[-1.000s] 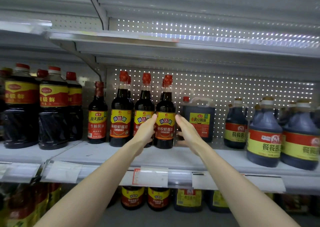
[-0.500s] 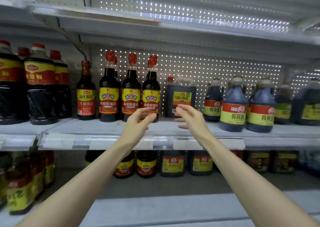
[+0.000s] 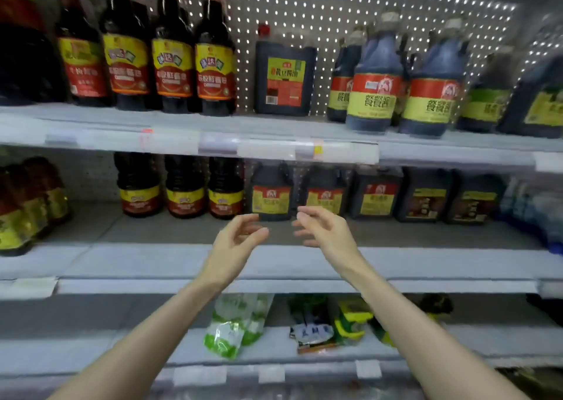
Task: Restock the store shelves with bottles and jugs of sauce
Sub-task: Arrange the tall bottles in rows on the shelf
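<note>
White perforated backing [image 3: 304,9] runs behind a store shelving unit with three tiers in view, and the picture is somewhat blurred. The upper shelf [image 3: 274,128] carries most of the stock. On its right stand rounded blue-tinted jugs [image 3: 374,79] with red and yellow labels, in more than one row. One square dark jug [image 3: 285,78] stands alone at the centre, set back near the backing. To its left is a row of tall dark sauce bottles [image 3: 214,64] with yellow and red labels, packed side by side. The middle shelf [image 3: 152,259] holds a row of squat dark jugs [image 3: 271,195] towards the rear right. Three shorter dark bottles [image 3: 184,192] stand just beside them on the left, and the front of this shelf is bare. The lower shelf [image 3: 91,354] holds green and white packets [image 3: 231,329] lying flat, and their print is too blurred to read. Both bare forearms reach up from the bottom edge. The left hand [image 3: 234,241] and right hand [image 3: 326,232] are raised in front of the middle shelf, palms facing each other, fingers loosely curled and grasping nothing. Contact with the jugs behind them cannot be confirmed. Pale price labels [image 3: 304,151] line the upper shelf edge.
</note>
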A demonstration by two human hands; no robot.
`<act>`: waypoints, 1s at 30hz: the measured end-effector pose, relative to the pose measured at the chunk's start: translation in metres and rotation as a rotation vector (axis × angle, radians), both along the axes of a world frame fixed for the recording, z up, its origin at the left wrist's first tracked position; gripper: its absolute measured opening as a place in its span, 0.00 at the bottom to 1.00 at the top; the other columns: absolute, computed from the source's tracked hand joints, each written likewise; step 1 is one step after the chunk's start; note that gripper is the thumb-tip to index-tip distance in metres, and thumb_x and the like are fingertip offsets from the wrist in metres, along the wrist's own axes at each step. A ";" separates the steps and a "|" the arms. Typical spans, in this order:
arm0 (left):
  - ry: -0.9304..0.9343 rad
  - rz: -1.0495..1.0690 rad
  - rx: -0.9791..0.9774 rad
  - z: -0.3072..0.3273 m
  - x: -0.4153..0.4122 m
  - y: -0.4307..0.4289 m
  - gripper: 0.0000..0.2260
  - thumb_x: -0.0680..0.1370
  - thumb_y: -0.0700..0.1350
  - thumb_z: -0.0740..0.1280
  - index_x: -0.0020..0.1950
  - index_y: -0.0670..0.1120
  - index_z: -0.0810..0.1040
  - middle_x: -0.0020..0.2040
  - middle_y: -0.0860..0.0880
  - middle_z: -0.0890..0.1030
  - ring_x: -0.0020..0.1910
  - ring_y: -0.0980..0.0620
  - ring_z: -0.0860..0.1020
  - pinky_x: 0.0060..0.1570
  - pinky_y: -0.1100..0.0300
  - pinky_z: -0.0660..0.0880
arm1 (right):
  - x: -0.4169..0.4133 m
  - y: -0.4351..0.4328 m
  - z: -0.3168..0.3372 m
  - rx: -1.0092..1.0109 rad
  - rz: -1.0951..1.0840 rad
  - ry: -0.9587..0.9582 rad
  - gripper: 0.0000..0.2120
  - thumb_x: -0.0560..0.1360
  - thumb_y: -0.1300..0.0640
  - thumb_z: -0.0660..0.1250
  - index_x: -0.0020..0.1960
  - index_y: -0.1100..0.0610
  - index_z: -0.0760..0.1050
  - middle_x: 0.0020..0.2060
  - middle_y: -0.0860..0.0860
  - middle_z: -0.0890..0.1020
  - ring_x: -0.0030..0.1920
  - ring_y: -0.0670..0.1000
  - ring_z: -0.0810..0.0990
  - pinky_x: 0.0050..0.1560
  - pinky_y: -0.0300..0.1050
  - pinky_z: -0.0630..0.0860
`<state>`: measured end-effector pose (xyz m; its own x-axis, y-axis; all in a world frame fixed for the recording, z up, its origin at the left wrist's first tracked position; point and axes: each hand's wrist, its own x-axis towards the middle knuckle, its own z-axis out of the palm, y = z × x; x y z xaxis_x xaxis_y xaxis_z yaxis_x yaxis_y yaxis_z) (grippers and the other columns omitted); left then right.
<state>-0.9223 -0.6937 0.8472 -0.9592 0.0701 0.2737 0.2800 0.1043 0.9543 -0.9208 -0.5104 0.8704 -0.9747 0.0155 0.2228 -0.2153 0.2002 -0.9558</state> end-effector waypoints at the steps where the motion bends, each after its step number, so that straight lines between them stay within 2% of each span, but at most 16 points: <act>1: -0.026 0.012 -0.007 -0.016 0.003 0.009 0.12 0.77 0.45 0.67 0.60 0.50 0.73 0.51 0.52 0.79 0.53 0.54 0.78 0.51 0.60 0.73 | 0.002 0.007 -0.016 0.011 0.008 -0.033 0.05 0.79 0.53 0.65 0.54 0.48 0.76 0.47 0.50 0.83 0.45 0.48 0.83 0.46 0.43 0.79; 5: -0.139 0.044 -0.001 -0.092 0.024 0.042 0.11 0.78 0.41 0.67 0.60 0.47 0.74 0.47 0.52 0.79 0.45 0.57 0.77 0.43 0.69 0.74 | 0.009 0.042 -0.090 0.029 0.053 -0.166 0.09 0.79 0.55 0.65 0.58 0.54 0.75 0.45 0.49 0.82 0.44 0.50 0.82 0.50 0.47 0.78; 7: -0.204 0.072 -0.014 -0.137 0.033 0.051 0.10 0.78 0.38 0.67 0.58 0.45 0.74 0.45 0.51 0.78 0.44 0.57 0.76 0.42 0.70 0.73 | 0.012 0.053 -0.134 0.028 0.072 -0.241 0.09 0.79 0.56 0.65 0.58 0.56 0.75 0.43 0.48 0.82 0.42 0.48 0.82 0.49 0.46 0.78; 12: -0.403 0.114 -0.055 -0.241 0.051 0.057 0.10 0.77 0.41 0.69 0.57 0.47 0.74 0.45 0.50 0.79 0.41 0.57 0.76 0.39 0.72 0.72 | 0.019 0.064 -0.251 0.004 0.061 -0.417 0.07 0.78 0.57 0.66 0.56 0.55 0.76 0.42 0.49 0.82 0.36 0.44 0.81 0.43 0.43 0.78; 14: -0.480 0.121 -0.064 -0.279 0.057 0.059 0.14 0.74 0.45 0.72 0.57 0.47 0.74 0.44 0.49 0.79 0.41 0.56 0.76 0.39 0.69 0.72 | 0.024 0.067 -0.296 -0.011 0.048 -0.462 0.07 0.78 0.59 0.66 0.55 0.57 0.76 0.41 0.49 0.82 0.34 0.40 0.81 0.40 0.38 0.77; 16: -0.555 0.123 -0.066 -0.323 0.065 0.060 0.19 0.68 0.50 0.70 0.57 0.47 0.74 0.43 0.51 0.78 0.41 0.58 0.76 0.40 0.68 0.72 | 0.032 0.070 -0.343 -0.014 0.042 -0.524 0.03 0.77 0.60 0.67 0.51 0.56 0.78 0.39 0.49 0.82 0.35 0.42 0.81 0.41 0.40 0.76; 19: -0.653 0.109 -0.062 -0.388 0.074 0.061 0.11 0.74 0.46 0.71 0.55 0.49 0.75 0.44 0.51 0.79 0.42 0.57 0.77 0.39 0.69 0.72 | 0.043 0.072 -0.408 -0.001 0.024 -0.606 0.05 0.78 0.59 0.67 0.45 0.50 0.77 0.39 0.51 0.82 0.39 0.49 0.80 0.43 0.42 0.75; 22: -0.724 0.109 -0.070 -0.450 0.081 0.062 0.08 0.77 0.42 0.69 0.54 0.52 0.76 0.45 0.49 0.81 0.45 0.52 0.79 0.42 0.65 0.75 | 0.053 0.073 -0.470 0.014 -0.004 -0.689 0.03 0.78 0.57 0.67 0.48 0.49 0.77 0.43 0.51 0.83 0.41 0.49 0.82 0.42 0.39 0.76; 26: -0.779 0.102 -0.113 -0.525 0.085 0.065 0.08 0.77 0.40 0.68 0.55 0.44 0.76 0.42 0.51 0.81 0.40 0.58 0.78 0.39 0.73 0.72 | 0.061 0.071 -0.554 0.017 -0.059 -0.783 0.02 0.78 0.57 0.67 0.48 0.51 0.77 0.43 0.52 0.83 0.41 0.49 0.82 0.42 0.39 0.76; 28: -0.805 0.109 -0.132 -0.561 0.087 0.064 0.07 0.77 0.40 0.68 0.54 0.44 0.76 0.39 0.53 0.80 0.37 0.60 0.77 0.42 0.69 0.72 | 0.066 0.071 -0.593 0.014 -0.100 -0.804 0.02 0.77 0.58 0.68 0.46 0.51 0.77 0.44 0.55 0.82 0.40 0.50 0.82 0.43 0.40 0.76; 30: -0.848 0.109 -0.100 -0.592 0.087 0.064 0.09 0.77 0.41 0.69 0.56 0.45 0.75 0.39 0.52 0.79 0.38 0.56 0.77 0.46 0.61 0.72 | 0.070 0.073 -0.629 0.018 -0.135 -0.812 0.02 0.77 0.58 0.68 0.46 0.52 0.77 0.45 0.56 0.82 0.42 0.53 0.82 0.41 0.37 0.75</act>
